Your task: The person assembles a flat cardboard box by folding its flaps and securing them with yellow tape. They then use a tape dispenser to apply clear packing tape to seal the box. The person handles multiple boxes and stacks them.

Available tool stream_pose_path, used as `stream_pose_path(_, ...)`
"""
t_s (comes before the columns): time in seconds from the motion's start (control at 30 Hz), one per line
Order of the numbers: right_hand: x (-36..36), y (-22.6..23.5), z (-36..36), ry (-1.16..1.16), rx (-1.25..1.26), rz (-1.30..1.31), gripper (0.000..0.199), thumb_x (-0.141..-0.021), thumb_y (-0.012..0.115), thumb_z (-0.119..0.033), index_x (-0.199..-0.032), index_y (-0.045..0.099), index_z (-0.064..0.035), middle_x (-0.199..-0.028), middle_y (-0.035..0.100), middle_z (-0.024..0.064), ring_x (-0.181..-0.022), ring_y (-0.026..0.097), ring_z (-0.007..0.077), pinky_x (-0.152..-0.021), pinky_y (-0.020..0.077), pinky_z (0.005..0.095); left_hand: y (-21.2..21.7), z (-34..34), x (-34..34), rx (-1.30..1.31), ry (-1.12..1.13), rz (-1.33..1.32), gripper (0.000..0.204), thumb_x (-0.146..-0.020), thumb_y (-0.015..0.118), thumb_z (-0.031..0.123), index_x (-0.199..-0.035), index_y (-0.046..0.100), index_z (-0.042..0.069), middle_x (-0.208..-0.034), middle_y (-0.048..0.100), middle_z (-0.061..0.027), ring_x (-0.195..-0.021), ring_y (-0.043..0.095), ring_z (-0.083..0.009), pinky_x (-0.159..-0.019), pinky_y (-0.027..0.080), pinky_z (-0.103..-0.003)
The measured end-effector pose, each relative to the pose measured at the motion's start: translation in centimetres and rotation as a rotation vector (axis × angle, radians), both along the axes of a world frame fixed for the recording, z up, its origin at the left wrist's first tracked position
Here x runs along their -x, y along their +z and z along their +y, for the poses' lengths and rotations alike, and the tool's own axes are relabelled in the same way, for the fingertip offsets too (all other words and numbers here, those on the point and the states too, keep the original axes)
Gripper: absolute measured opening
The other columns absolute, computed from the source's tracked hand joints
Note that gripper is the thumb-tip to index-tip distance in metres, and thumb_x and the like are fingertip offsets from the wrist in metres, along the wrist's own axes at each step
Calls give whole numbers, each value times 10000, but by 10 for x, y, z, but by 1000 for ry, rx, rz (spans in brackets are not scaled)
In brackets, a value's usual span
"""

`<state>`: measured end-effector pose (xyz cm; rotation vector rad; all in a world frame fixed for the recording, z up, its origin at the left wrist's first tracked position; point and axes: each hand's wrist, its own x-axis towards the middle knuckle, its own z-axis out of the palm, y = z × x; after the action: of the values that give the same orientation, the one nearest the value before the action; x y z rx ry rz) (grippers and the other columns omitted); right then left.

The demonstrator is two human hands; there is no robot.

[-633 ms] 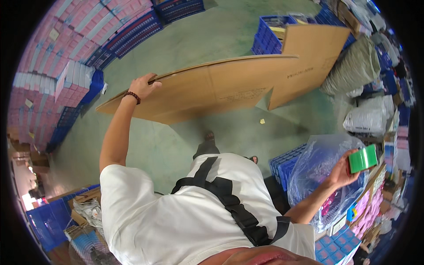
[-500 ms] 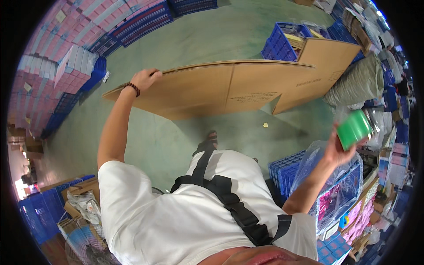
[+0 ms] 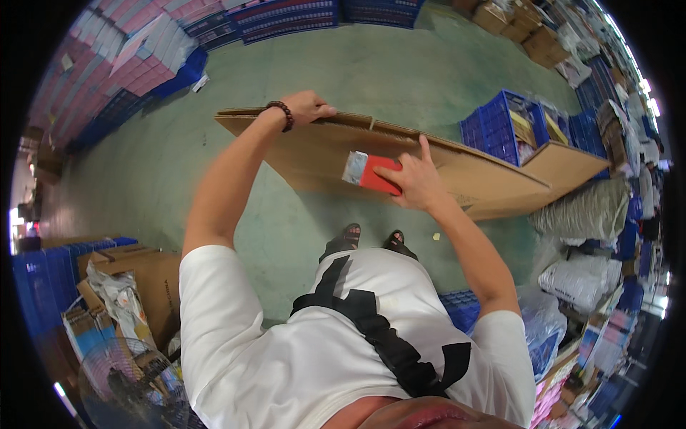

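Just ahead of the person's sandalled feet (image 3: pixel 351 232), above the green floor (image 3: pixel 268 71), a large folded cardboard sheet (image 3: pixel 329 150) stands tilted on edge, running from left to right. Near its left end, the left hand (image 3: pixel 307 107), below which a beaded bracelet (image 3: pixel 286 116) circles the wrist, pinches the upper edge with curled fingers. The right hand (image 3: pixel 418 179) clasps a red tool (image 3: pixel 381 175) with a silvery end before the sheet's face, one finger stretched up to its edge. Beyond the sheet, rightward, sits a blue crate (image 3: pixel 489 130).
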<state>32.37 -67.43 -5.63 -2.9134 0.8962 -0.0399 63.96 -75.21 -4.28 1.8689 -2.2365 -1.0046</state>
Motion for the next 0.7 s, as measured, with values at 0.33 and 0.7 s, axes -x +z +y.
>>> stream_pose_path(0.33,9,31,-24,169,-147,249,528,-641,714,-336,-1163,638,-295,-830,572,59,-860,555,196,-859,374,431,-11,0,-7,235,-224,-174,226,-840,647,276,-948,653,78,-881,662,-173,-869,608,-383,-741,484,-450)
stream_pose_path(0.7,24,56,18,196,-185,48,504,-619,738,-318,-1112,652,-261,-835,586,88,-850,579,230,-908,375,453,6,0,-201,266,704,-439,367,-845,646,335,-1076,654,50,-1119,639,-194,-1073,590,-363,-902,480,-427)
